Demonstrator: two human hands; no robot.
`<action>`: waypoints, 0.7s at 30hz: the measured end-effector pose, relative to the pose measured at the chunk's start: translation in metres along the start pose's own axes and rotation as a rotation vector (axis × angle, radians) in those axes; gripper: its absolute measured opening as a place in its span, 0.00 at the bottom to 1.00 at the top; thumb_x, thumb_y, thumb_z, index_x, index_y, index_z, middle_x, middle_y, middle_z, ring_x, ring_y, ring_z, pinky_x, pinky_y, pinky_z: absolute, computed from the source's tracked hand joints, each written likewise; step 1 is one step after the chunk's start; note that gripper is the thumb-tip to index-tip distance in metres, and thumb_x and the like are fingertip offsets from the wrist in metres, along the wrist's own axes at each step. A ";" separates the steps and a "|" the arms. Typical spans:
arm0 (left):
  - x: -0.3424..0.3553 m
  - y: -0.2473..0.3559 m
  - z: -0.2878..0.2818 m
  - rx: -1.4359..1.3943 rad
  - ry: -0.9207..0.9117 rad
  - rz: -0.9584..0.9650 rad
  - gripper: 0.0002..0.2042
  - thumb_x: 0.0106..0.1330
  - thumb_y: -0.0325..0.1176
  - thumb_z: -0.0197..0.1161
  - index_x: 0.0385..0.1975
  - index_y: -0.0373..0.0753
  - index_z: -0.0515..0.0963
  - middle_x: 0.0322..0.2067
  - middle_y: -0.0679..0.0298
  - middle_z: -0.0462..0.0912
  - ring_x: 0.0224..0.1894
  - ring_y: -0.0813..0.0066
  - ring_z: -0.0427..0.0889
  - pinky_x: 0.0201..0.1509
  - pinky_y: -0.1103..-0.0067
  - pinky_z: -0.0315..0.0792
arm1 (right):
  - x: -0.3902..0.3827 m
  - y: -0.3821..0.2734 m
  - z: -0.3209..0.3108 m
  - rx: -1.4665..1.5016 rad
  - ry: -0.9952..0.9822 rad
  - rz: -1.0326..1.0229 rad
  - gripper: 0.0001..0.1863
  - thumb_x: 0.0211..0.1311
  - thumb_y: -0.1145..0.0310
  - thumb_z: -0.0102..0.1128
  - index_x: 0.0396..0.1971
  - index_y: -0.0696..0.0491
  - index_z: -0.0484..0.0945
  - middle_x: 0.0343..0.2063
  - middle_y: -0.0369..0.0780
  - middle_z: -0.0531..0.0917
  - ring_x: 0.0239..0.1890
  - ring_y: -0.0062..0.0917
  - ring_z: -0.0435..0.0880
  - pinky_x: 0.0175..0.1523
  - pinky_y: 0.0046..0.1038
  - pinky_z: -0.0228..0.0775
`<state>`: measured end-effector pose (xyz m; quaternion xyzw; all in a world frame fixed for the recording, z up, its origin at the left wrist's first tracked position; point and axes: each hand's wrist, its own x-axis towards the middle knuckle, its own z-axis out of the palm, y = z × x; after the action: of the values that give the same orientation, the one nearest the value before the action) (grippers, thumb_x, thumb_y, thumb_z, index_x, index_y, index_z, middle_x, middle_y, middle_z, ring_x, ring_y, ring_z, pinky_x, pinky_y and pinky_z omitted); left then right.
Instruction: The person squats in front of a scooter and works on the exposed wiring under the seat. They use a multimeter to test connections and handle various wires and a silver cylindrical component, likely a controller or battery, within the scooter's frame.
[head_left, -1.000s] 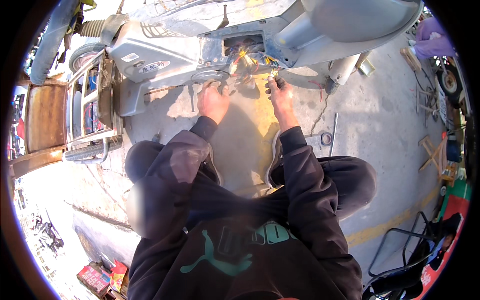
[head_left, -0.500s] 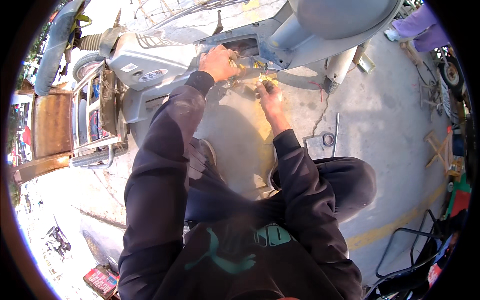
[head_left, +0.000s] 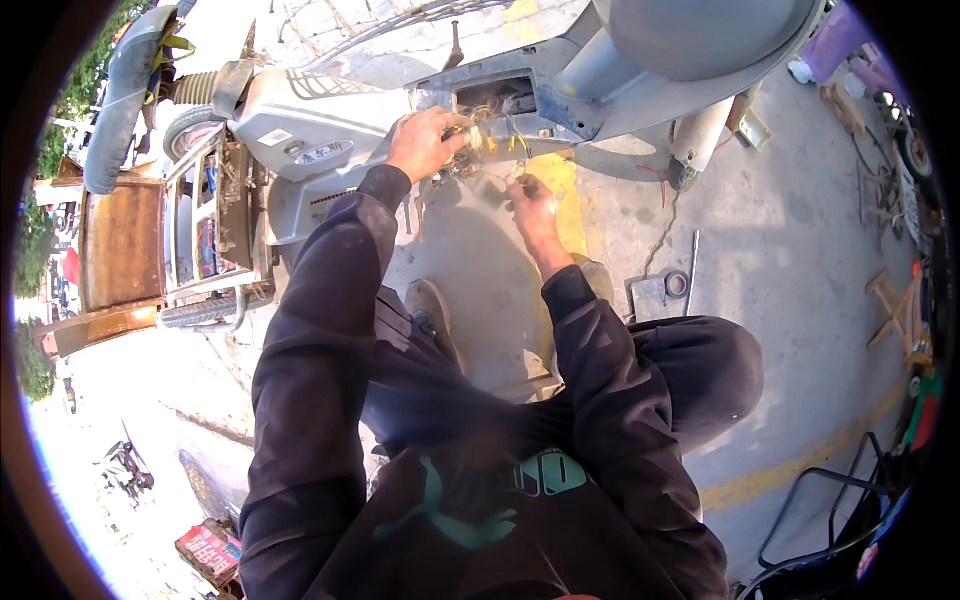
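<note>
A grey scooter [head_left: 320, 105] lies across the far side, with a rectangular opening [head_left: 510, 92] in its floorboard. A bundle of wires with pale connectors [head_left: 482, 143] spills from that opening. My left hand [head_left: 425, 145] is closed on the bundle at the opening's near edge. To its right, lower and close to the ground, my right hand [head_left: 537, 213] pinches the end of a thin wire [head_left: 523, 165] leading up to the bundle. The fingertips hide most of what each hand grips.
A roll of tape [head_left: 677, 285] and a metal rod [head_left: 693, 270] lie on the concrete by my right knee. A rusty metal frame [head_left: 125, 245] stands at the left, a black tubular frame [head_left: 825, 500] at the lower right. Another person's purple sleeve [head_left: 835, 45] shows far right.
The view has shifted slightly, moving the scooter and ground right and down in the picture. My right hand has come a little nearer to me; my left still holds the wires.
</note>
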<state>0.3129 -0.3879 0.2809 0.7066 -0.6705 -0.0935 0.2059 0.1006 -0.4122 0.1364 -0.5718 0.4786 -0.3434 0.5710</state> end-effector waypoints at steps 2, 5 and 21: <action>0.005 0.003 0.001 -0.026 0.027 0.026 0.14 0.63 0.45 0.65 0.43 0.47 0.87 0.43 0.59 0.84 0.48 0.57 0.82 0.58 0.66 0.71 | 0.003 0.011 -0.001 -0.003 0.020 -0.006 0.19 0.67 0.57 0.64 0.44 0.59 0.78 0.29 0.37 0.85 0.26 0.19 0.80 0.30 0.24 0.71; 0.003 -0.007 0.003 -0.065 0.093 -0.012 0.13 0.64 0.43 0.65 0.40 0.44 0.88 0.41 0.57 0.85 0.45 0.55 0.84 0.52 0.68 0.74 | -0.001 0.005 0.007 0.031 -0.005 0.005 0.20 0.67 0.56 0.64 0.45 0.60 0.78 0.30 0.37 0.85 0.27 0.18 0.80 0.30 0.24 0.71; 0.048 -0.034 0.004 -0.852 0.295 -0.631 0.14 0.68 0.34 0.64 0.44 0.29 0.83 0.35 0.58 0.87 0.37 0.72 0.85 0.44 0.75 0.76 | -0.004 -0.007 -0.001 0.030 0.101 -0.137 0.15 0.71 0.58 0.61 0.34 0.56 0.79 0.25 0.32 0.80 0.26 0.15 0.75 0.34 0.22 0.68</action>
<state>0.3462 -0.4351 0.2698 0.7329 -0.2929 -0.3139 0.5278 0.0991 -0.4096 0.1437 -0.5766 0.4612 -0.4173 0.5298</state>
